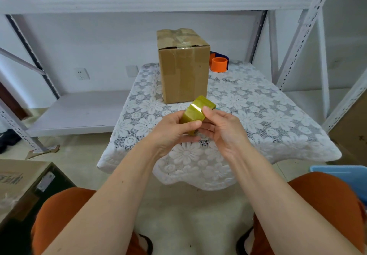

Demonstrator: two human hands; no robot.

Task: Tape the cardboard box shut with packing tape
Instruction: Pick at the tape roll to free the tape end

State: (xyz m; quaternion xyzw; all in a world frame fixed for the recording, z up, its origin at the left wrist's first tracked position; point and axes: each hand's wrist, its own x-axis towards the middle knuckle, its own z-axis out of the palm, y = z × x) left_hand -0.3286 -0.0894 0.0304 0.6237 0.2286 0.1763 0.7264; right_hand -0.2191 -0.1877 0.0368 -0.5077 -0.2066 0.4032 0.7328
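1. White metal shelving [151, 1] backs a small table under a lace floral tablecloth [258, 115].
2. On it stands an upright brown cardboard box [183, 74], its top flaps taped; an orange plastic ring [219, 64] sits just beside it.
3. Left hand [174, 130] grips a yellowish roll of packing tape [195, 111] above the table's near half; right hand [223, 128] pinches its edge.

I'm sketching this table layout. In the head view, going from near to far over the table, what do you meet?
Left hand and right hand holding the tape roll → cardboard box → orange tape dispenser at the far edge of the table.
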